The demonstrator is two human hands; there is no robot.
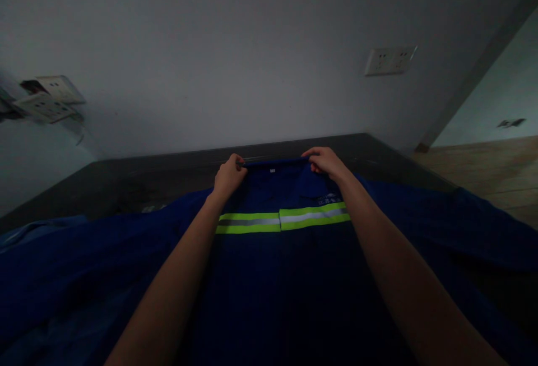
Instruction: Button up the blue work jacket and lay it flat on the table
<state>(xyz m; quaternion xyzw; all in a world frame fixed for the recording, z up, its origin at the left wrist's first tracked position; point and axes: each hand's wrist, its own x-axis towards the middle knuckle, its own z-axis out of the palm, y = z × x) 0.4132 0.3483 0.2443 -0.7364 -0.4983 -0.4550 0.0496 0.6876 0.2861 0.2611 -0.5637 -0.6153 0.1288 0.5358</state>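
Note:
A dark blue work jacket (260, 276) with a yellow-green and silver reflective band lies spread out, front side up, its sleeves stretched to both sides. My left hand (229, 176) pinches the left end of its collar. At the collar's right end my right hand (325, 162) has its fingers closed on the fabric, the index finger stretched along the edge. Between the hands the collar edge runs nearly straight, and a small white label shows just below it. White printing sits above the band on the right. The jacket's lower part is lost in shadow.
The jacket lies on a dark tabletop (126, 178) against a grey wall. A double socket (390, 60) is on the wall at right; more sockets (46, 105) with wires are at left. Lighter blue cloth (46, 226) lies at far left. Wooden floor (496, 170) shows at right.

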